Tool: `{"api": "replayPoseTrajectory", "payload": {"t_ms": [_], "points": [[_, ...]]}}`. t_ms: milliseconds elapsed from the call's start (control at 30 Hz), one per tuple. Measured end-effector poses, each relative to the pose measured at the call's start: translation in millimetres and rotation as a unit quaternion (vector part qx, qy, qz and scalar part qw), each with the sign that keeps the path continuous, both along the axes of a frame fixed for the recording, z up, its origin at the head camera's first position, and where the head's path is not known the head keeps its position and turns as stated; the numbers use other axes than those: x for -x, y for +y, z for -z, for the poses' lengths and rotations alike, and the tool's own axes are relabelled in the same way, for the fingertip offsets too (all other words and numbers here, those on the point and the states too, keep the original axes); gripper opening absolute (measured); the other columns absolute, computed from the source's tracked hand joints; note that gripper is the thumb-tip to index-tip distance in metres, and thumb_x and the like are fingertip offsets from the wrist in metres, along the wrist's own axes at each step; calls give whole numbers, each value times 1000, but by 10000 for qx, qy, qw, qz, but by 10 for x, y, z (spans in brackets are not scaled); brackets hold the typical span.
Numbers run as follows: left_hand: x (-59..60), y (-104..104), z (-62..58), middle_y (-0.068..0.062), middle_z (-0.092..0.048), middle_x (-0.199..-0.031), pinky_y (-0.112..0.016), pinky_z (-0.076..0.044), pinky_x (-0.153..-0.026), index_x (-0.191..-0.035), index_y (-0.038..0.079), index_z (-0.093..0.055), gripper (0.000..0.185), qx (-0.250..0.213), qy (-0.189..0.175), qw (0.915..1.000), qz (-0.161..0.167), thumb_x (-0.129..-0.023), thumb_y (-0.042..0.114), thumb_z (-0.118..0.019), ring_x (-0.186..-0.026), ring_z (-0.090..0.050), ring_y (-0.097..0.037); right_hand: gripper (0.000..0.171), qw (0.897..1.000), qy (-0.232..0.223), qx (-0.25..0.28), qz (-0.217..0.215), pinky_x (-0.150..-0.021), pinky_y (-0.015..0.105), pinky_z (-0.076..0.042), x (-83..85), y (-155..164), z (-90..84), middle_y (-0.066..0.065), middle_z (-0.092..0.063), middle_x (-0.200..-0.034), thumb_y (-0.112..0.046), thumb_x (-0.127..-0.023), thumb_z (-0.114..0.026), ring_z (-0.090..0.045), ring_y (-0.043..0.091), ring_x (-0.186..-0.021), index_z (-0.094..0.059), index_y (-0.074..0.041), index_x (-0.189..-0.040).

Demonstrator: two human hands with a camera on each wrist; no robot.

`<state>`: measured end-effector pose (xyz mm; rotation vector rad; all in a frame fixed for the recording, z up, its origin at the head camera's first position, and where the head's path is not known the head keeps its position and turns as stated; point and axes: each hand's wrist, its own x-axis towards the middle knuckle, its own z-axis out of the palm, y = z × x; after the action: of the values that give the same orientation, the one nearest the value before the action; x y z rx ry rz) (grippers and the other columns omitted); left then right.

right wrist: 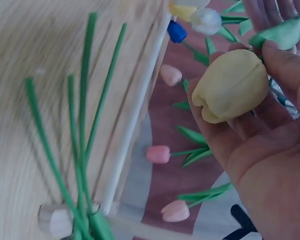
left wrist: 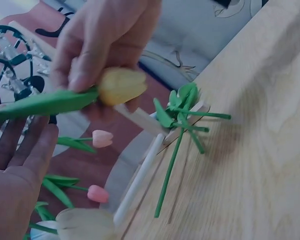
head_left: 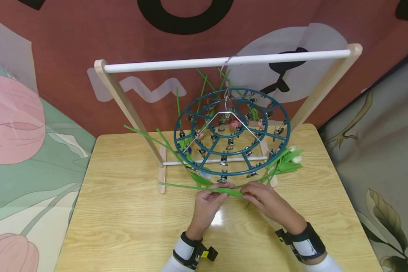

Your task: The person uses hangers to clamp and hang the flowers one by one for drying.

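Observation:
An artificial yellow tulip [right wrist: 232, 85] lies sideways between both hands, below the front rim of a round teal clip hanger [head_left: 211, 173]. My right hand [head_left: 272, 202] pinches it just behind the bloom, thumb on the green. With thumb and fingers my left hand [head_left: 207, 207] holds the same tulip by its leaf [left wrist: 55, 103] and stem, the stem's end pointing left in the head view. The right hand hides the bloom in the head view. Metal clips [head_left: 223, 160] hang around the hanger, one close above the left fingertips.
The hanger hooks on the white bar [head_left: 176, 65] of a wooden rack on the table [head_left: 122, 211]. White tulips [head_left: 296, 159] lie by its right foot. Pink tulips [right wrist: 158, 154], a blue tulip [right wrist: 176, 31] and a white tulip [right wrist: 206, 21] hang from the hanger, stems [head_left: 141, 133] sticking out.

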<state>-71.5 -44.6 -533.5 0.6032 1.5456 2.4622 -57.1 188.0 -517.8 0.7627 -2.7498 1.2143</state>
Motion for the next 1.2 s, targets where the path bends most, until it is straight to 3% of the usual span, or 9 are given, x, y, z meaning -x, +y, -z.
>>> {"api": "replayPoseTrajectory", "payload": {"t_ms": [100, 167, 300, 367, 467, 633, 867, 1067, 1200], "points": [[0, 25, 35, -27, -71, -122, -35, -57, -102, -124, -20, -59, 27, 43, 107, 9999, -91, -100, -9, -58, -117, -71, -23, 19, 9997, -189, -106, 77, -77, 27, -62, 9, -84, -55, 0, -72, -110, -8, -96, -71, -69, 13, -96, -71, -14, -114], [4, 24, 50, -28, -71, -119, -36, -59, -100, -124, -20, -59, 26, 66, 181, 9997, -156, -100, -8, -57, -114, -73, -24, 28, 9990, -182, -314, 251, -84, 34, -63, 1, -137, -112, 4, -70, -120, -16, -98, -71, -69, 19, -106, -68, -12, -126], [8, -3, 64, -31, -71, -113, -35, -61, -93, -122, -20, -60, 25, 313, 347, 9982, -367, -101, -7, -58, -107, -75, -23, 55, 9964, 314, -592, 528, -100, 54, -58, -21, -256, -244, 16, -64, -138, -27, -99, -70, -63, 37, -124, -52, -7, -147], [10, -18, 65, -36, -69, -109, -34, -63, -90, -121, -18, -62, 24, 544, 434, 9964, -493, -100, -7, -58, -104, -75, -21, 59, 9957, 617, -434, 546, -102, 59, -54, -28, -319, -299, 18, -64, -138, -30, -100, -69, -62, 39, -125, -49, -5, -150], [13, -32, 63, -36, -70, -105, -36, -63, -87, -119, -15, -65, 22, 952, 561, 9914, -695, -100, -6, -60, -101, -75, -15, 61, 9937, 989, -65, 515, -99, 53, -57, -18, -409, -350, 13, -69, -129, -36, -103, -64, -66, 32, -118, -47, -6, -152], [11, -60, 47, -30, -73, -107, -38, -64, -84, -116, -11, -70, 20, 1560, 861, 9787, -1022, -99, -2, -64, -100, -73, -10, 60, 9870, 1416, 530, 538, -80, 37, -63, 31, -522, -405, 7, -71, -107, -44, -106, -55, -68, 21, -96, -50, -2, -148], [19, -93, 48, -22, -75, -112, -28, -65, -78, -112, -8, -74, 18, 1971, 1482, 9601, -1322, -95, -6, -67, -98, -72, -10, 56, 9797, 1502, 1145, 669, -78, 21, -59, 129, -608, -537, 7, -71, -101, -45, -103, -59, -67, 17, -86, -59, -1, -138], [32, -106, 35, -18, -77, -110, -31, -65, -82, -115, -4, -74, 20, 1946, 1466, 9622, -1214, -97, -2, -66, -101, -74, -15, 44, 9765, 1632, 1199, 742, -77, 20, -57, 192, -620, -648, 9, -71, -106, -41, -101, -64, -68, 17, -84, -66, -3, -122], [36, -107, 23, -20, -76, -111, -31, -65, -83, -115, -6, -73, 20, 1947, 1485, 9623, -1186, -96, -3, -66, -101, -75, -16, 32, 9814, 1301, 1242, 674, -80, 21, -61, 190, -607, -690, 10, -71, -107, -17, -93, -78, -72, 19, -87, -65, -1, -117]]}}
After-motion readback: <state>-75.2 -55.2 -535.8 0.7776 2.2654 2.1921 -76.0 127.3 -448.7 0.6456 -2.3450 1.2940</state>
